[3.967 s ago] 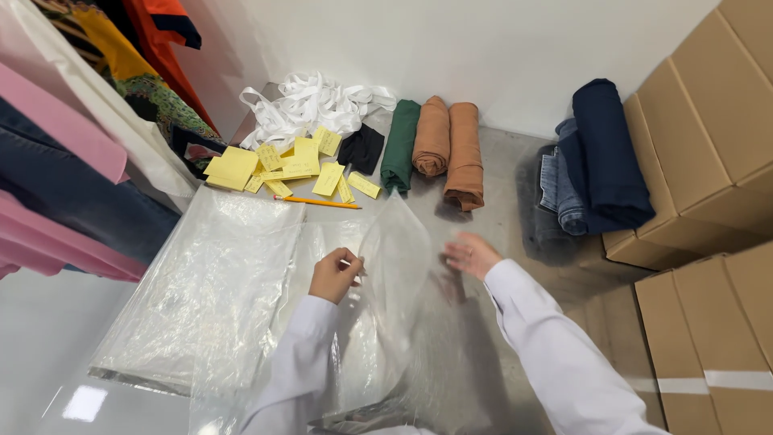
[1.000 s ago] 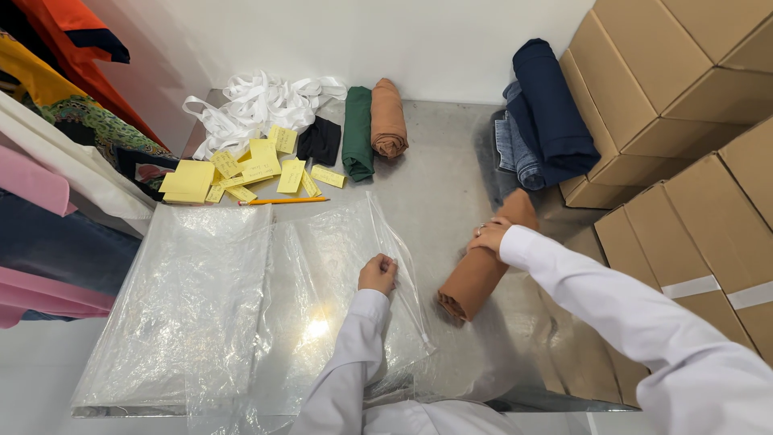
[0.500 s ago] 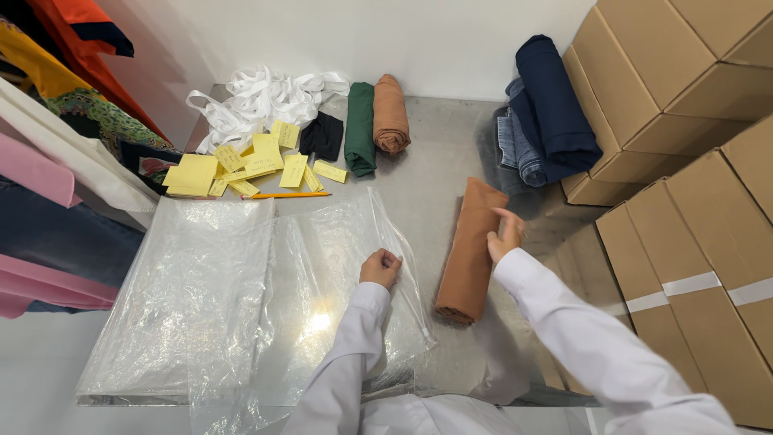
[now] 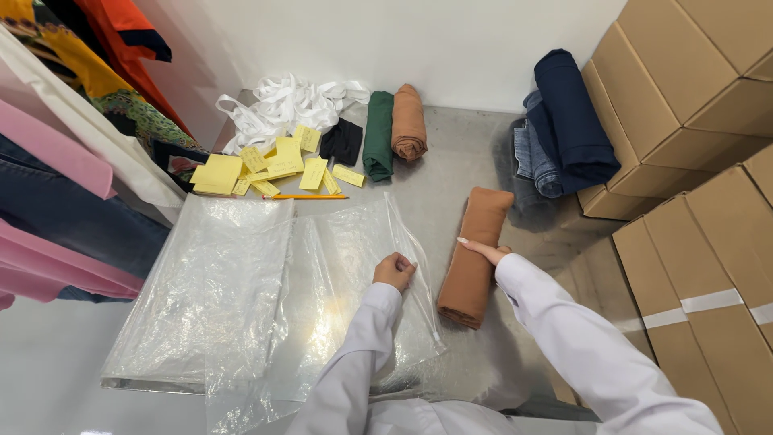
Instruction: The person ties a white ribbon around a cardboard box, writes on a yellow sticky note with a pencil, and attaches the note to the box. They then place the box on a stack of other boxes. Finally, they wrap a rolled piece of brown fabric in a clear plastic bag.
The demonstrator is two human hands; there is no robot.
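From the head camera I see my left hand (image 4: 394,271) curled into a narrow pinch on the edge of the clear plastic bag (image 4: 354,266), which lies flat on the grey table (image 4: 451,173). My right hand (image 4: 483,250) lies flat and open, fingers straight, on top of the rolled brown garment (image 4: 475,254), pressing rather than gripping it. That roll lies just right of the bag, touching its edge. Beyond the bag sit yellow paper slips (image 4: 278,165) and an orange pencil (image 4: 310,196).

White wall (image 4: 451,40), grey metal tabletop (image 4: 467,161), stacked cardboard boxes (image 4: 692,89).
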